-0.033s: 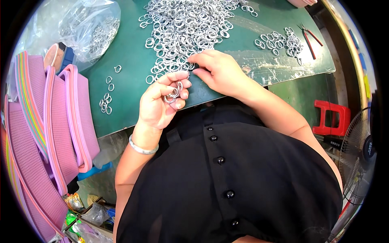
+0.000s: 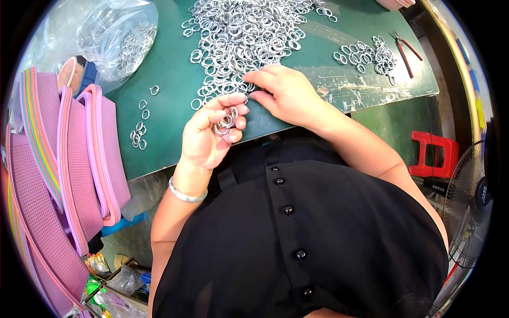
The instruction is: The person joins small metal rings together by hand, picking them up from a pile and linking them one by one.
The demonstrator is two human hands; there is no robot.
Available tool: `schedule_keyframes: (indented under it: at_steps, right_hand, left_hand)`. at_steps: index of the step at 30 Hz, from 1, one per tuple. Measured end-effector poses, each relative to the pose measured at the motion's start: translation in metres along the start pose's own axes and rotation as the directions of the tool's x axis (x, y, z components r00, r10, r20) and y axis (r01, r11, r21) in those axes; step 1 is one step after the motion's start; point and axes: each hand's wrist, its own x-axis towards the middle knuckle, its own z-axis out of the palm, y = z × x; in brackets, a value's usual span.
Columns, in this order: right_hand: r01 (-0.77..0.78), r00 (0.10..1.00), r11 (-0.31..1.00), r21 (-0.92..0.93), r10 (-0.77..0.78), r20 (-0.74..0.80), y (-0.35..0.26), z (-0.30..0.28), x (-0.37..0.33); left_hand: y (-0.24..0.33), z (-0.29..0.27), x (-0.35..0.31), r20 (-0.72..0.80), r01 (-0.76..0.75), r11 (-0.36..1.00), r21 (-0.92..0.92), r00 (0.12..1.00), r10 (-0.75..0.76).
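A large heap of silver metal rings [image 2: 244, 37] spreads over the green table [image 2: 175, 69]. My left hand [image 2: 209, 127], palm turned up and fingers curled, holds several metal rings [image 2: 224, 123] against its fingers. Its thumb and forefinger tips meet at the near edge of the heap. Close by on the right, my right hand [image 2: 289, 95] reaches to the heap's edge with thumb and forefinger a little apart. Loose rings lie between and beside those fingertips; its other fingers are hidden beneath the hand.
Several rings [image 2: 139, 135] lie apart at left, below a clear plastic bag [image 2: 119, 47] of rings. Pink baskets [image 2: 108, 148] stand along the left. At right are a smaller ring pile [image 2: 366, 55], red-handled pliers [image 2: 405, 55], a red stool [image 2: 435, 153] and a fan [image 2: 472, 196].
My right hand has shifted very slightly left, toward my left fingertips. My left hand keeps its hold on the rings.
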Motion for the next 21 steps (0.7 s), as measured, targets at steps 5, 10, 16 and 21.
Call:
schedule_keyframes:
  at_steps: [5,10,16,21]
  right_hand:
    - [0.029,0.997,0.984,-0.176,-0.016,0.074,-0.005,0.001,0.009]
    - [0.031,0.998,0.991,-0.128,-0.023,0.063,-0.002,0.003,0.01]
    - [0.019,1.0,0.998,-0.052,-0.018,0.022,-0.001,0.001,0.009]
    - [-0.107,0.993,0.916,0.387,0.119,-0.006,0.003,0.001,0.005]
  left_hand:
    - [0.0,-0.008,-0.001,-0.036,-0.032,0.999,0.029,0.999,0.033]
    - [0.0,-0.003,0.0,-0.083,-0.02,0.988,0.152,0.996,0.033]
    - [-0.002,0.003,0.001,-0.136,-0.046,0.98,0.191,0.988,0.073]
    - [-0.004,0.007,0.002,-0.178,-0.067,0.962,0.265,0.977,0.117]
